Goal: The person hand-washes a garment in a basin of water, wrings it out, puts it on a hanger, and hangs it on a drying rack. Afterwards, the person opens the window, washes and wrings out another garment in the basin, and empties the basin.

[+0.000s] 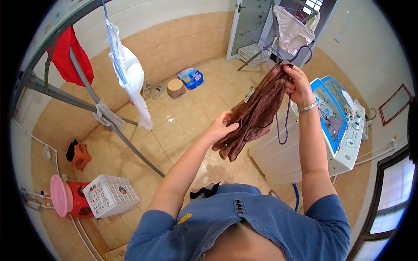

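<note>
A dark brown, crumpled, thin garment (257, 114) is stretched between my two hands in front of my chest. My right hand (299, 85) pinches its upper end. A purple wire hanger (284, 138) hangs beside the cloth, its hook above my right hand; whether those fingers also grip the hanger is partly hidden. My left hand (222, 127) holds the garment's left edge lower down, thumb in front and the other fingers partly behind the cloth. A small white label (249, 95) shows on the garment.
At right stands a white and blue washing machine (344, 126). White clothing (130, 69) and a red cloth (72, 56) hang at left on a metal rack (87, 104). Pale underwear (294, 30) hangs by the door. A white basket (111, 195), pink basin (61, 195) and stool (176, 88) are on the left side.
</note>
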`<action>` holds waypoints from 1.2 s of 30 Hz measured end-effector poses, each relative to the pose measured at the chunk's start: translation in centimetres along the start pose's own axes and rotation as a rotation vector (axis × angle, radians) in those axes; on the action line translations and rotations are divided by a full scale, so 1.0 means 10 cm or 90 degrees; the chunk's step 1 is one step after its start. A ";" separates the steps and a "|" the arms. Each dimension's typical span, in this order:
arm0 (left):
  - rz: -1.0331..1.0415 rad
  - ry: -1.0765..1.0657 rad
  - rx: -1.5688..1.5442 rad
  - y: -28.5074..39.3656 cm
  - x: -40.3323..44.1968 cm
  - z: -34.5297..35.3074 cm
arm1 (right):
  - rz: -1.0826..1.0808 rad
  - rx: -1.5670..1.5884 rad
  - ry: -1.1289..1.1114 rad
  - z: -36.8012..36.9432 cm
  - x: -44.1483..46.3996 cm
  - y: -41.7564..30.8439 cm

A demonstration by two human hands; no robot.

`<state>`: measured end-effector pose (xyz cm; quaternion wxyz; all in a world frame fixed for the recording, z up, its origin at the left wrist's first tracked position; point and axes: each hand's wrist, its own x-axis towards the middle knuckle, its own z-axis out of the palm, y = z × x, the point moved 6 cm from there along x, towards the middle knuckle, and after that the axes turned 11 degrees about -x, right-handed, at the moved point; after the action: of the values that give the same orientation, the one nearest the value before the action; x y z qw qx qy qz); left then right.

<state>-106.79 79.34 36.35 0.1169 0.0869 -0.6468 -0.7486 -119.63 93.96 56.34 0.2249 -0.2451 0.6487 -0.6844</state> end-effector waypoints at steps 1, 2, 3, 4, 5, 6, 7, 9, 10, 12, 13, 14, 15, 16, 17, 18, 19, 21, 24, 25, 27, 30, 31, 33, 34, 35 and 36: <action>-0.030 -0.074 0.041 -0.02 0.02 0.06 | -0.002 -0.018 -0.002 0.02 -0.01 -0.01; -0.071 -0.115 0.043 -0.14 0.05 0.04 | -0.004 -0.036 -0.002 0.02 -0.03 -0.02; -0.072 -0.118 0.043 -0.13 0.02 0.01 | -0.004 -0.036 0.000 0.02 -0.06 -0.02; -0.132 -0.080 0.014 -0.18 -0.01 -0.06 | 0.005 -0.061 0.030 -0.02 -0.09 -0.02; -0.192 -0.042 -0.013 -0.23 -0.06 -0.14 | 0.015 -0.086 0.061 -0.07 -0.11 -0.01; -0.161 -0.004 -0.096 -0.23 -0.08 -0.20 | 0.015 -0.084 0.066 -0.10 -0.13 0.01; -0.163 -0.008 -0.095 -0.25 -0.08 -0.25 | 0.012 -0.084 0.056 -0.14 -0.14 0.05; -0.152 0.115 -0.345 -0.24 -0.08 -0.40 | 0.009 -0.082 0.055 -0.18 -0.21 0.07; -0.121 0.125 -0.417 -0.20 -0.06 -0.40 | 0.026 -0.082 0.075 -0.15 -0.26 0.09; -0.133 0.078 -0.473 -0.05 -0.12 -0.30 | 0.057 -0.082 0.110 -0.17 -0.32 0.14; -0.144 0.033 -0.532 0.04 -0.15 -0.20 | 0.063 -0.075 0.120 -0.15 -0.37 0.14; -0.064 0.001 -0.412 0.09 -0.19 -0.16 | 0.064 -0.086 0.134 -0.18 -0.40 0.17; -0.065 -0.020 -0.409 0.13 -0.23 -0.08 | 0.062 -0.097 0.156 -0.24 -0.42 0.21; -0.032 -0.028 -0.162 0.22 -0.28 -0.05 | 0.059 -0.082 0.167 -0.23 -0.47 0.22; 0.010 -0.034 0.084 0.29 -0.30 -0.02 | 0.055 -0.066 0.179 -0.24 -0.52 0.24; -0.006 -0.009 0.116 0.16 -0.25 -0.07 | 0.057 -0.078 0.161 -0.28 -0.55 0.29; -0.023 0.021 0.150 0.02 -0.19 -0.16 | 0.061 -0.089 0.139 -0.32 -0.58 0.35; -0.057 0.026 0.056 -0.06 -0.19 -0.23 | 0.062 -0.092 0.171 -0.35 -0.68 0.40; -0.152 -0.008 0.040 -0.19 -0.20 -0.37 | 0.070 -0.101 0.196 -0.46 -0.81 0.50; -0.208 -0.056 0.120 -0.25 -0.19 -0.37 | 0.077 -0.096 0.220 -0.50 -0.85 0.54; -0.279 -0.074 0.223 -0.29 -0.16 -0.37 | 0.073 -0.125 0.209 -0.53 -0.91 0.64; -0.455 -0.103 0.355 -0.31 -0.25 -0.43 | 0.052 -0.133 0.211 -0.54 -0.99 0.79; -0.463 -0.098 0.355 -0.41 -0.24 -0.46 | 0.072 -0.147 0.229 -0.56 -1.03 0.84; -0.359 -0.137 0.084 -0.62 -0.15 -0.44 | 0.092 -0.139 0.251 -0.60 -1.08 0.92; -0.379 -0.089 -0.022 -0.51 -0.22 -0.36 | 0.098 -0.126 0.242 -0.63 -1.12 0.94; -0.383 -0.074 -0.026 -0.55 -0.22 -0.36 | 0.103 -0.112 0.233 -0.65 -1.14 0.95; -0.350 -0.026 -0.163 -0.60 -0.18 -0.37 | 0.105 -0.126 0.218 -0.66 -1.17 0.96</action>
<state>-104.38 77.13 29.85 -0.0932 0.2286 -0.5015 -0.8292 -114.72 105.88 45.98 0.1415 -0.0926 0.7592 -0.6285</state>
